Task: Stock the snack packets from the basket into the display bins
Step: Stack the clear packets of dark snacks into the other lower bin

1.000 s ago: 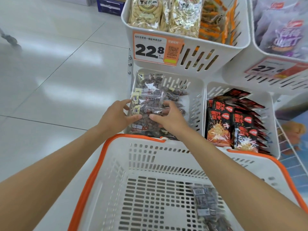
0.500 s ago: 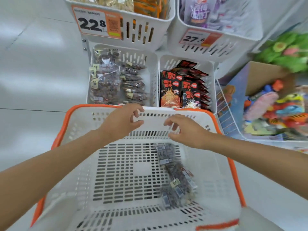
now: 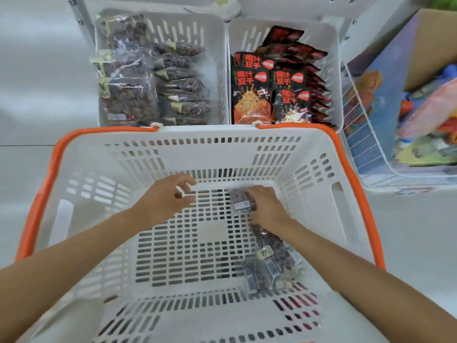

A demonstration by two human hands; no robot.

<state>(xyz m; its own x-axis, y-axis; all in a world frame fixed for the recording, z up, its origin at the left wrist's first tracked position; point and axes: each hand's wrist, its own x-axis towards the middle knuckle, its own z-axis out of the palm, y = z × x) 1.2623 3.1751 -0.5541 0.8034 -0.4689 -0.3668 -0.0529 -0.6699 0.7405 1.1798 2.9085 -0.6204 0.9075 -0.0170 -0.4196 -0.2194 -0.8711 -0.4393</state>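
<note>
The right hand (image 3: pixel 268 210) pinches a shiny snack packet (image 3: pixel 241 203) in the basket (image 3: pixel 210 131), left hand (image 3: pixel 162 203) fingers apart and empty, so it might slip.

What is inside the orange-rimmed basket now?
A few clear packets of dark snacks lie right of centre; the right hand grips one. Its forearm covers part of the pile.
</note>
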